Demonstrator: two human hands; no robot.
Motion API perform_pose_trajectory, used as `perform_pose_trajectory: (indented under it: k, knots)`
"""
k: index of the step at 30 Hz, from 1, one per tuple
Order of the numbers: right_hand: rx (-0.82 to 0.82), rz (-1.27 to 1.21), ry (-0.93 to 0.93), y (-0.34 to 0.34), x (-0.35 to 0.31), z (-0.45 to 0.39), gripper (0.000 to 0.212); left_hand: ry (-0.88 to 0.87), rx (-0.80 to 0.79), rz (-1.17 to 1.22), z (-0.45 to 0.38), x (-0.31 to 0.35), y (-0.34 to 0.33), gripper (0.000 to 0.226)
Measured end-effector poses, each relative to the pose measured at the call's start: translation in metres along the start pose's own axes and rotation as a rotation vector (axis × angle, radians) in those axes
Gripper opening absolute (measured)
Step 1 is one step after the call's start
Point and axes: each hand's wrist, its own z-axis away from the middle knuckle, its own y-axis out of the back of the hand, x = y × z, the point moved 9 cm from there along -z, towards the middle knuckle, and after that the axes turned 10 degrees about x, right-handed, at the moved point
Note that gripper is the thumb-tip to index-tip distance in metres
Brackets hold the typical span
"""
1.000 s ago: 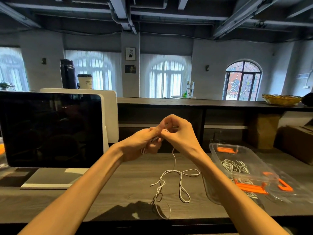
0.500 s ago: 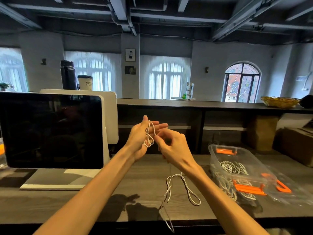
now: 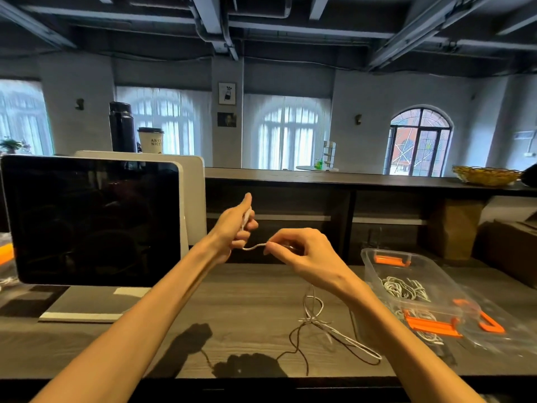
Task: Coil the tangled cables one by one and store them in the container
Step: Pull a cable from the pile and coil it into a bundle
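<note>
A thin white cable [image 3: 315, 321] hangs from my hands and trails in loose loops on the dark wooden desk. My left hand [image 3: 234, 228] is raised above the desk, with a few turns of the cable wound around its fingers. To its right, my right hand [image 3: 302, 254] pinches the cable between thumb and forefinger; a short stretch runs between both hands. The clear plastic container [image 3: 374, 266] with orange latches sits at the right and holds several coiled white cables [image 3: 402, 287].
A large dark monitor [image 3: 90, 219] on a stand fills the left of the desk. The container's clear lid [image 3: 505, 330] with orange clips lies to the container's right. A raised counter [image 3: 348, 178] runs behind, bearing a black flask, a paper cup and a woven basket.
My hands have come apart: the right hand drew the cable out to the right and down, while the left stayed raised. The loose end on the desk shifted rightwards.
</note>
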Motion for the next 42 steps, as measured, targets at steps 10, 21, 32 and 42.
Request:
perform_pose_trajectory:
  k: [10,21,32,42]
  knots:
    - [0.261,-0.073,0.041,0.029,-0.002,-0.019,0.004,-0.074,-0.396,-0.325,0.040,-0.004,-0.045,0.057]
    - [0.246,-0.282,-0.143,0.021,0.014,-0.012,0.022,-0.052,-0.349,-0.185,0.039,-0.022,-0.040,0.063]
    - [0.415,-0.196,-0.235,0.015,0.022,-0.007,0.012,-0.190,0.059,0.020,0.031,-0.002,-0.038,0.038]
    - [0.372,-0.197,-0.156,0.005,0.013,0.003,0.019,0.058,0.095,0.555,0.026,-0.004,-0.031,0.027]
